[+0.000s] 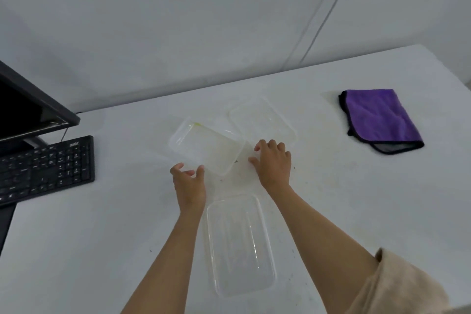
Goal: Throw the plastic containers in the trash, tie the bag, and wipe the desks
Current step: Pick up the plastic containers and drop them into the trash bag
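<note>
Three clear plastic containers lie on the white desk (102,237). One container (206,146) with a yellow smear sits in the middle, a second container (262,120) lies behind it to the right, and a third container (239,245) lies close to me between my forearms. My left hand (190,183) hovers at the near left corner of the middle container, fingers loosely curled and holding nothing. My right hand (274,163) rests flat on the desk to the right of that container, fingers spread. A folded purple cloth (379,117) lies at the right.
A black keyboard (46,168) and a dark monitor (28,107) stand at the left edge of the desk. A white wall runs behind the desk, with thin cables hanging down it. Small crumbs and stains dot the desk around the containers.
</note>
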